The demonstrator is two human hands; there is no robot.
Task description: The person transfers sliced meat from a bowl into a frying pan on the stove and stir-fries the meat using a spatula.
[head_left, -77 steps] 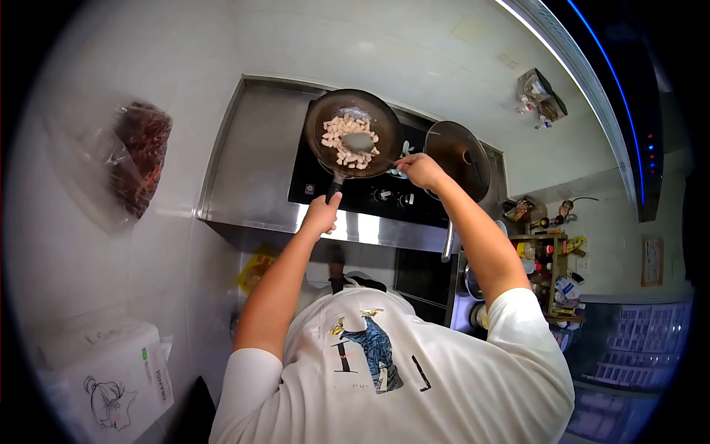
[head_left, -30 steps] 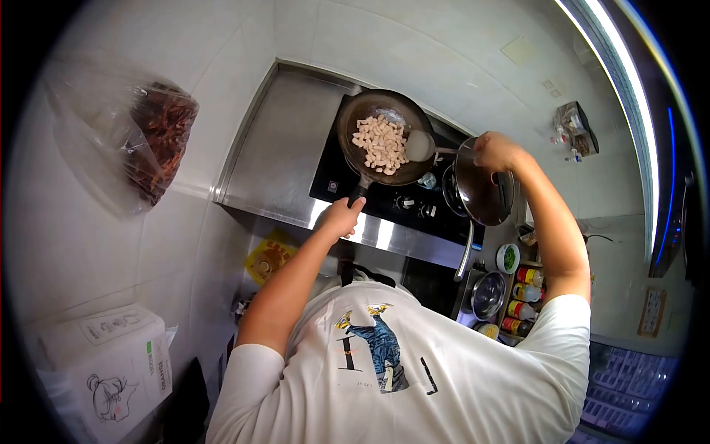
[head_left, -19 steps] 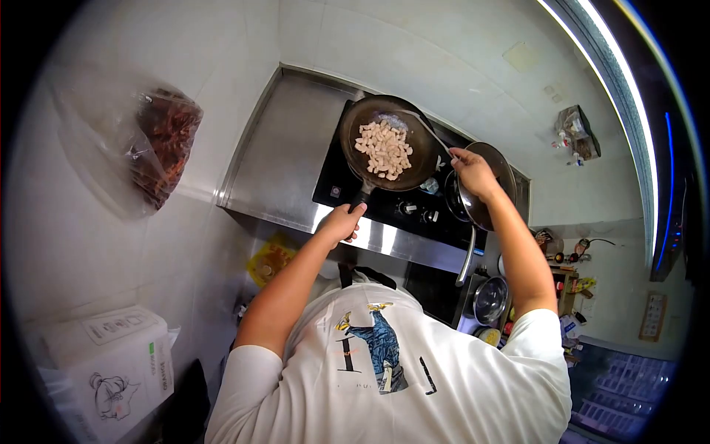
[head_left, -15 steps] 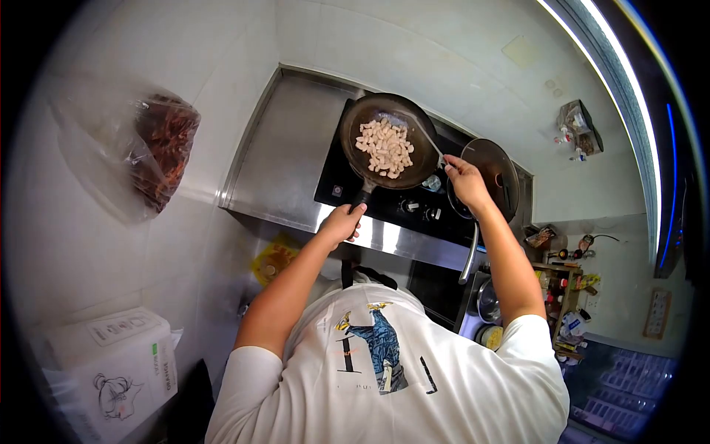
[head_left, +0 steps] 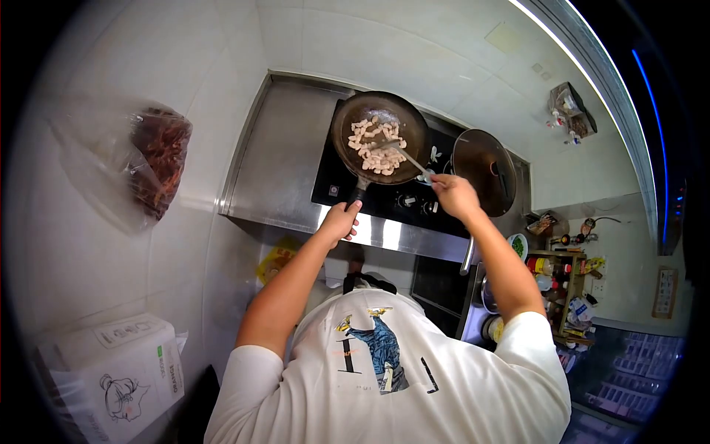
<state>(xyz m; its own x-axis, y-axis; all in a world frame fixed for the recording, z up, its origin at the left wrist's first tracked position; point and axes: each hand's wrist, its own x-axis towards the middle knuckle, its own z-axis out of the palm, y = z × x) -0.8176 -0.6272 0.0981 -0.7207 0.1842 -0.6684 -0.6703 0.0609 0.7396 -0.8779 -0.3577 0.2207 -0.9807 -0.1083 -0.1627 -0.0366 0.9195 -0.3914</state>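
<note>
My left hand (head_left: 342,222) is closed around the black handle (head_left: 358,194) of a dark frying pan (head_left: 411,127) on the stove. Small pale chunks of meat (head_left: 383,160) lie in the pan, more loosely spread at the far side. My right hand (head_left: 455,196) grips the end of a metal spatula (head_left: 416,164). Its blade is down among the chunks, partly hidden by them. Both wrists reach in over the front edge of the counter.
A round dark lid (head_left: 473,166) lies on the right of the black cooktop (head_left: 325,177), a metal handle (head_left: 467,256) jutting out below it. Steel counter (head_left: 266,148) extends left. A bowl with green pieces (head_left: 518,246) and a bottle rack (head_left: 573,288) stand right. A bag (head_left: 159,163) hangs left.
The spatula has swung from the pan's right rim into the middle of the meat, spreading the chunks. My right hand has moved slightly left and down. My left hand keeps its hold.
</note>
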